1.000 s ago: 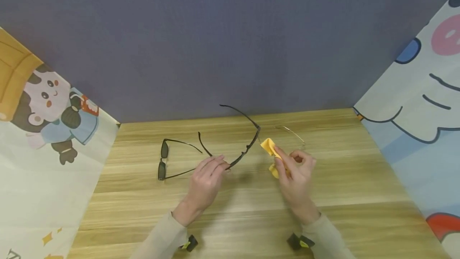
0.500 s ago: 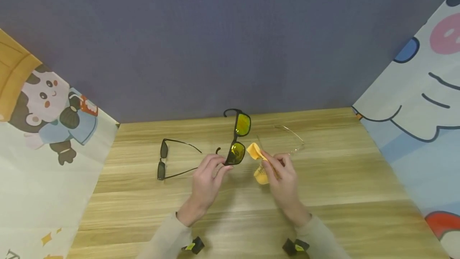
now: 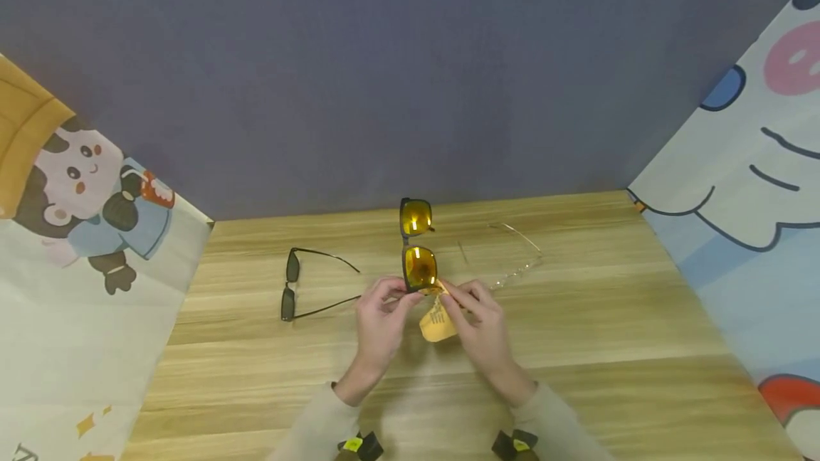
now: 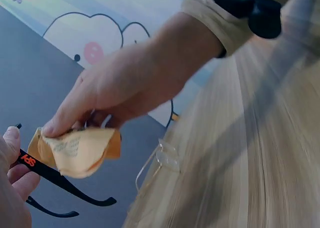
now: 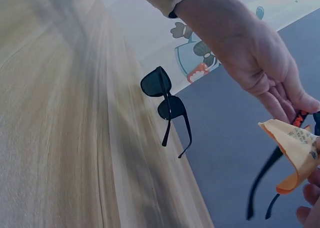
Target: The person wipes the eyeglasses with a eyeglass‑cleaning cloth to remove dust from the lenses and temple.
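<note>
Mirrored sunglasses with yellow-orange lenses [image 3: 420, 267] and a black frame are held over the table in my left hand [image 3: 379, 322]. Its thumb and fingers pinch them at the near hinge end, and the orange-lettered temple [image 4: 65, 182] shows in the left wrist view. A yellow-orange cleaning cloth [image 3: 438, 326] with small print is pinched in my right hand [image 3: 479, 326]. The cloth's upper part is right at the near lens's lower edge, close to the left fingertips. In the right wrist view the cloth [image 5: 290, 150] hangs folded and partly covers the temple.
Black sunglasses [image 3: 290, 293] lie to the left on the wooden table [image 3: 576, 347], temples pointing right. Rimless clear glasses [image 3: 515, 274] with thin metal temples lie to the right, partly behind the right hand. A grey partition [image 3: 410, 77] rises behind the table, with cartoon-printed panels on both sides.
The left hand has turned the mirrored sunglasses so their lenses face up toward the head camera. The right hand has brought the cloth leftward from beside the rimless glasses to the near lens.
</note>
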The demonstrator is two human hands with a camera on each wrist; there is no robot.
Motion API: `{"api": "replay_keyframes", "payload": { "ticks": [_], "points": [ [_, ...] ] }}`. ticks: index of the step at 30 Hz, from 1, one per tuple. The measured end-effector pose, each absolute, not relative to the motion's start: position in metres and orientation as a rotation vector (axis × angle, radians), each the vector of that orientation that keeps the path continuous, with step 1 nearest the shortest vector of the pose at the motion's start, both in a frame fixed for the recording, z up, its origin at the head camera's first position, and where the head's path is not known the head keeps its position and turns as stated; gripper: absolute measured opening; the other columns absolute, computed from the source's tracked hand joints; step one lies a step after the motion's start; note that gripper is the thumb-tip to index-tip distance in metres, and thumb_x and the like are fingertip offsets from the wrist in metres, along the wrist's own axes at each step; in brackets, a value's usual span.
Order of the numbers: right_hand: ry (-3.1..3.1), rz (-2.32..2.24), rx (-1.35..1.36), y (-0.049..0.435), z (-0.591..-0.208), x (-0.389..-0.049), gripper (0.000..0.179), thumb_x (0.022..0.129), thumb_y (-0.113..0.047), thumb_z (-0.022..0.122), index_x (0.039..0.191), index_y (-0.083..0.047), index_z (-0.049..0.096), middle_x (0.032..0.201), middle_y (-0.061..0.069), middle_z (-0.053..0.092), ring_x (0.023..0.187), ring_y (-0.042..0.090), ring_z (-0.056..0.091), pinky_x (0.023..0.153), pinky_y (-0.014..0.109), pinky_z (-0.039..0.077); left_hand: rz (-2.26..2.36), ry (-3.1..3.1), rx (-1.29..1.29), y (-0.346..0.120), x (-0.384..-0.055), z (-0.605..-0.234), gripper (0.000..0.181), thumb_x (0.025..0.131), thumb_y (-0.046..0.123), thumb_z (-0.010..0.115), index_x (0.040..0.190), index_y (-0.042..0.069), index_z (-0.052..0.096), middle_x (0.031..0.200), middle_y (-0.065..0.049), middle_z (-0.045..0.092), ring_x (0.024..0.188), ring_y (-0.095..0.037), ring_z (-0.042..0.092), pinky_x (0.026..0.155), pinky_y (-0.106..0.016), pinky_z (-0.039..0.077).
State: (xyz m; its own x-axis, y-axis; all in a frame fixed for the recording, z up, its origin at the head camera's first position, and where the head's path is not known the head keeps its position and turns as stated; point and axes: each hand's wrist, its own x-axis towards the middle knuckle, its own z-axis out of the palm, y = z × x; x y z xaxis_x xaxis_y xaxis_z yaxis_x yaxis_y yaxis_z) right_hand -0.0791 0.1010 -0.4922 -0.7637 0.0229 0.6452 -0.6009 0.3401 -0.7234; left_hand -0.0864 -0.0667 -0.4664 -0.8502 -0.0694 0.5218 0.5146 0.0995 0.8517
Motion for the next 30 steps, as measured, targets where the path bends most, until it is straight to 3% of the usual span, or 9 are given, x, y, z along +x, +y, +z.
{"api": "replay_keyframes", "payload": {
  "ticks": [6,11,17,24,30],
  "points": [
    [-2.075,1.450,0.501,0.097,-0.496,-0.078,0.026,0.085,0.007,0.078,0.110,0.003,0.077,0.097,0.009,0.066,0.088,0.017,0.057,0.074,0.018,0.050,-1.890,-1.926,-0.378,-0.059,-0.082,-0.462,0.014,0.081,-0.012,0.079,0.091,-0.010,0.069,0.083,-0.025,0.072,0.067,-0.015,0.071,0.058,-0.026,0.063],
    [-2.094,1.420,0.541,0.096,-0.496,-0.080,0.027,0.082,0.006,0.080,0.108,0.000,0.078,0.109,0.012,0.068,0.097,0.021,0.060,0.086,0.018,0.050,-2.009,-1.959,-0.226,-0.055,-0.077,-0.456,0.012,0.084,-0.009,0.078,0.092,-0.011,0.069,0.078,-0.025,0.073,0.065,-0.011,0.070,0.049,-0.025,0.056],
    [-2.089,1.350,0.585,0.095,-0.494,-0.081,0.027,0.081,0.002,0.081,0.107,-0.004,0.077,0.106,0.008,0.075,0.092,0.020,0.059,0.082,0.019,0.047,-2.150,-1.939,-0.136,-0.054,-0.075,-0.456,0.011,0.088,-0.008,0.074,0.095,-0.014,0.067,0.081,-0.031,0.072,0.069,-0.009,0.072,0.059,-0.023,0.061],
    [-2.101,1.286,0.693,0.101,-0.494,-0.085,0.016,0.095,-0.018,0.073,0.105,-0.005,0.075,0.101,0.005,0.076,0.086,0.018,0.057,0.075,0.020,0.046,-2.255,-1.950,-0.061,-0.057,-0.074,-0.452,0.013,0.092,-0.007,0.070,0.099,-0.017,0.065,0.087,-0.032,0.073,0.074,-0.007,0.073,0.072,-0.025,0.064],
    [-2.156,1.259,0.782,0.119,-0.502,-0.091,0.016,0.092,-0.016,0.075,0.107,-0.009,0.075,0.102,0.000,0.076,0.086,0.014,0.056,0.074,0.021,0.042,-2.342,-1.907,0.015,-0.066,-0.077,-0.447,0.019,0.094,-0.007,0.067,0.105,-0.021,0.060,0.086,-0.016,0.077,0.075,-0.010,0.074,0.080,-0.029,0.065]
  ]
}}
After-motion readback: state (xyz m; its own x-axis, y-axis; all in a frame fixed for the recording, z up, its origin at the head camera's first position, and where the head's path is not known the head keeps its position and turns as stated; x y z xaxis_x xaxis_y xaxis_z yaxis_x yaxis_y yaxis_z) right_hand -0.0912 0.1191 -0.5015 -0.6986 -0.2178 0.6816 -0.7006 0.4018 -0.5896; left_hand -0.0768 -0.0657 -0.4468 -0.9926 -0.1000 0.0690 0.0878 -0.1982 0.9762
